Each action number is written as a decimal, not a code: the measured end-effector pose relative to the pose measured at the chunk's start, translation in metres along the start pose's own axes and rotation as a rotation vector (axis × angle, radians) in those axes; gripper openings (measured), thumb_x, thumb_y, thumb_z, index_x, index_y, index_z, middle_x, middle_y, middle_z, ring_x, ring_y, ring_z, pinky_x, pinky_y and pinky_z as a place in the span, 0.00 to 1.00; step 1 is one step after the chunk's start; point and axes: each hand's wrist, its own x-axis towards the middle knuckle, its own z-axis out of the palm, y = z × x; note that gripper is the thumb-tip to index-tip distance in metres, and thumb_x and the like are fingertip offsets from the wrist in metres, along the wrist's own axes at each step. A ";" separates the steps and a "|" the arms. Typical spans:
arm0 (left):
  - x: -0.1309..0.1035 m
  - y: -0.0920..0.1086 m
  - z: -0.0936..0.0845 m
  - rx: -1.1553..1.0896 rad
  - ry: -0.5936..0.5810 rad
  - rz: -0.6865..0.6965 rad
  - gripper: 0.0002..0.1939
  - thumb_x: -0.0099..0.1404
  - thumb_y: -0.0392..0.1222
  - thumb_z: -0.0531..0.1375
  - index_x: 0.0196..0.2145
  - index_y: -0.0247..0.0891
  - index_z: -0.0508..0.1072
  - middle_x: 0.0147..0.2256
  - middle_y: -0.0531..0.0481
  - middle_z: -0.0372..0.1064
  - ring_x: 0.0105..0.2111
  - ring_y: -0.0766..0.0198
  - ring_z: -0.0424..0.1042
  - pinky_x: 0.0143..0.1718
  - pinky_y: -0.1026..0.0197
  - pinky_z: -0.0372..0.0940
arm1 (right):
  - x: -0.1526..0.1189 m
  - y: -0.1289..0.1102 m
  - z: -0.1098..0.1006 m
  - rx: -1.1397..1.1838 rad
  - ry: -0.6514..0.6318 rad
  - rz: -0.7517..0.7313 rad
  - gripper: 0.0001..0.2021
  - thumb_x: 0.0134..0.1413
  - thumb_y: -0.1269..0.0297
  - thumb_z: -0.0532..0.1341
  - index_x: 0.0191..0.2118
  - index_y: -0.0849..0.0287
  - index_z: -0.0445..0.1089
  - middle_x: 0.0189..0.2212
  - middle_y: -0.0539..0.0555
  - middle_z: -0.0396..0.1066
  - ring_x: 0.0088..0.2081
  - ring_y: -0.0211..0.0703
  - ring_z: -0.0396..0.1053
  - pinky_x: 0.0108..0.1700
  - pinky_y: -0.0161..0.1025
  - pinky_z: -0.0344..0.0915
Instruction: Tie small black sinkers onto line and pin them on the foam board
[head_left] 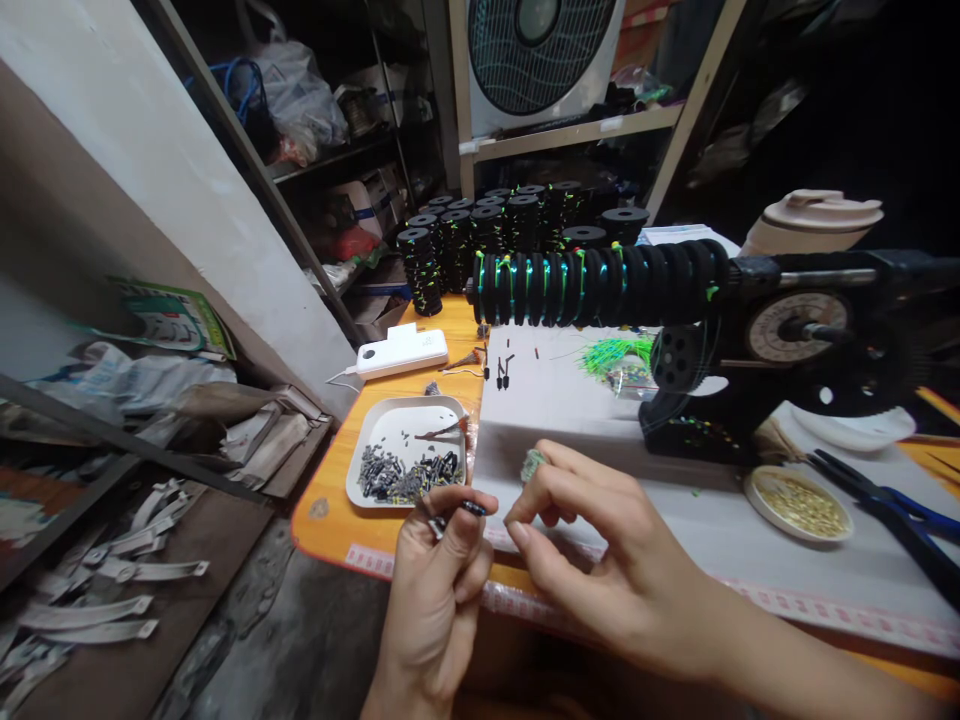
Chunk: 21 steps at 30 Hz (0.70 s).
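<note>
1. The left hand point(435, 590) pinches a small, glossy, dark oblong piece point(474, 508) between thumb and forefinger, near the table's point(330, 505) front edge.
2. The right hand point(611, 540) curls beside it, thumb and forefinger tips close; I cannot tell whether it grips the rough grey-green lump point(533, 465).
3. A smooth, round-cornered white tray point(409, 410) bears loose dark bits point(386, 475).
4. Behind, 1 ribbed black cylinder point(667, 285) lies horizontal.
</note>
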 end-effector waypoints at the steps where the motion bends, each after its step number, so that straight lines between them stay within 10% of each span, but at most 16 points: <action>1: 0.000 0.000 0.000 0.004 0.001 0.000 0.06 0.55 0.41 0.71 0.31 0.39 0.80 0.30 0.52 0.74 0.14 0.85 0.50 0.15 0.78 0.44 | 0.000 0.000 0.000 0.000 -0.001 0.005 0.06 0.55 0.77 0.58 0.29 0.60 0.65 0.27 0.48 0.60 0.30 0.35 0.60 0.31 0.33 0.57; 9: 0.000 -0.001 0.003 0.029 0.010 0.014 0.07 0.54 0.41 0.72 0.31 0.40 0.80 0.30 0.51 0.74 0.14 0.84 0.50 0.15 0.78 0.46 | -0.001 0.001 0.000 -0.003 0.010 0.007 0.06 0.56 0.75 0.59 0.29 0.61 0.67 0.26 0.49 0.61 0.29 0.35 0.61 0.30 0.32 0.57; 21: 0.003 0.001 -0.009 0.496 -0.052 0.410 0.03 0.57 0.36 0.69 0.30 0.43 0.81 0.41 0.50 0.68 0.34 0.69 0.71 0.29 0.72 0.65 | 0.003 0.008 -0.006 0.079 -0.039 0.019 0.09 0.61 0.72 0.62 0.42 0.57 0.79 0.26 0.50 0.73 0.27 0.33 0.65 0.29 0.30 0.59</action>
